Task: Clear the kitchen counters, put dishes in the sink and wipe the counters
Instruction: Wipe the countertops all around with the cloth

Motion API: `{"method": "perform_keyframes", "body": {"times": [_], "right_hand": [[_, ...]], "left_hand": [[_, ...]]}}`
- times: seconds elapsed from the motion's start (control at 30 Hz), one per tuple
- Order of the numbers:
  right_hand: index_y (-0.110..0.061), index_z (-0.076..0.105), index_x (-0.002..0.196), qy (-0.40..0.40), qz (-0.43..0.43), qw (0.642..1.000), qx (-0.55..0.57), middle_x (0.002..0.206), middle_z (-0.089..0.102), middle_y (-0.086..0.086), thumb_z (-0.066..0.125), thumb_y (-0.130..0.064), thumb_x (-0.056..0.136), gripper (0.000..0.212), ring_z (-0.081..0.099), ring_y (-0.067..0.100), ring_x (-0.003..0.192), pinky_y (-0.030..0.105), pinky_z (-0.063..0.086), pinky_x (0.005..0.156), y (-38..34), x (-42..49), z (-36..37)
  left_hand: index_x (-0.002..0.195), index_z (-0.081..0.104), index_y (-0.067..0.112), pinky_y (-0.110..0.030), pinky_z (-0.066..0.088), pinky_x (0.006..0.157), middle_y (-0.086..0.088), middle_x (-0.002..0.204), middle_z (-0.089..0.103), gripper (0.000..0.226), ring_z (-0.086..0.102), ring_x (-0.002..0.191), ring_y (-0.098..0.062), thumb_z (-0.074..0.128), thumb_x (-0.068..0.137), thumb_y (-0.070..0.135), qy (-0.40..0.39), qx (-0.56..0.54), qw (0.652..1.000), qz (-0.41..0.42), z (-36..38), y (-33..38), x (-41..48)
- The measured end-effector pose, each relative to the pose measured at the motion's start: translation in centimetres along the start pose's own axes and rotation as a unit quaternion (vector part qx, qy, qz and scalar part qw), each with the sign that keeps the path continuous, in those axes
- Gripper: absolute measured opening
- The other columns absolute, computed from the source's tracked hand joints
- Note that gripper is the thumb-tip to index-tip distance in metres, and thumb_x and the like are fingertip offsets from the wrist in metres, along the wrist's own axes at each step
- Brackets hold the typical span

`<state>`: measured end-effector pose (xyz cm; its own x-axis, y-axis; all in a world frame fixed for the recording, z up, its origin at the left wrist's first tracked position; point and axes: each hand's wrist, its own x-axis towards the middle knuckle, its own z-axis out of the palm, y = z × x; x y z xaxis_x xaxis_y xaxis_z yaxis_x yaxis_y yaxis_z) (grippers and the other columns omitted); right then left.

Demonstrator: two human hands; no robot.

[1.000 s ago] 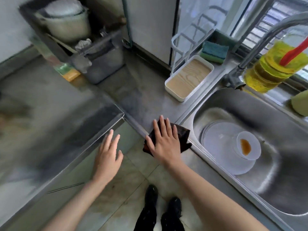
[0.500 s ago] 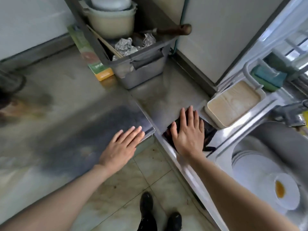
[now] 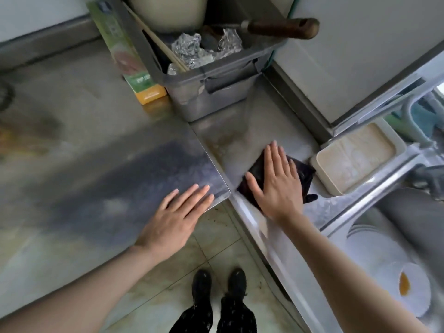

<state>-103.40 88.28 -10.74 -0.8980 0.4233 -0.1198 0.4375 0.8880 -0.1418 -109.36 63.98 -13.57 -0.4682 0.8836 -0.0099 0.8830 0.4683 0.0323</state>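
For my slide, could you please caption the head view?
Right hand presses dark cloth on steel counter; left hand rests flat.

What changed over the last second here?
The right hand pushed the dark cloth away from the counter's front edge, towards the white tray. The left hand came to rest on the left counter. The dishes stayed in the sink.

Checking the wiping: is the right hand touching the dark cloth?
Touching. The head view shows the right hand lying flat on the dark cloth, palm and fingers covering it.
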Motion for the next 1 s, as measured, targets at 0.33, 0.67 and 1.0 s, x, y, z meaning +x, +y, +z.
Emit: {"method": "perform_keyframes", "body": {"times": [0.33, 0.67, 1.0], "right_hand": [[-0.009, 0.015, 0.15, -0.044, -0.25, 0.967, -0.021, 0.157, 0.008, 0.006, 0.022, -0.06, 0.094, 0.076, 0.006, 0.017, 0.145, 0.034, 0.008, 0.118, -2.2, 3.3, -0.2], [0.002, 0.015, 0.147, 0.001, -0.082, 0.995, 0.058, 0.156, 0.009, 0.018, 0.025, -0.049, 0.096, 0.072, 0.009, 0.028, 0.145, 0.035, 0.005, 0.117, -7.0, 8.5, 0.3], [-0.006, 0.037, 0.142, 0.076, -0.036, 0.996, 0.02, 0.151, 0.03, 0.017, 0.035, -0.047, 0.092, 0.064, 0.029, 0.036, 0.137, 0.046, 0.025, 0.111, -0.5, 10.5, 0.0]], "left_hand": [[0.148, 0.017, 0.021, -0.04, 0.011, 0.113, 0.001, 0.155, 0.016, 0.07, 0.013, 0.143, -0.018, 0.048, 0.086, 0.023, -0.032, -0.019, 0.999, -0.013, -0.1, -0.1, -0.3], [0.15, 0.011, 0.019, -0.04, 0.009, 0.115, 0.0, 0.157, 0.005, 0.072, 0.001, 0.145, -0.018, 0.046, 0.086, 0.019, -0.028, -0.006, 0.999, -0.014, -0.3, -0.1, -0.3], [0.149, 0.014, 0.018, -0.04, 0.004, 0.115, -0.002, 0.157, 0.009, 0.068, -0.002, 0.145, -0.02, 0.04, 0.087, 0.019, -0.03, 0.027, 0.999, -0.011, -0.3, 0.0, -0.3]]}}
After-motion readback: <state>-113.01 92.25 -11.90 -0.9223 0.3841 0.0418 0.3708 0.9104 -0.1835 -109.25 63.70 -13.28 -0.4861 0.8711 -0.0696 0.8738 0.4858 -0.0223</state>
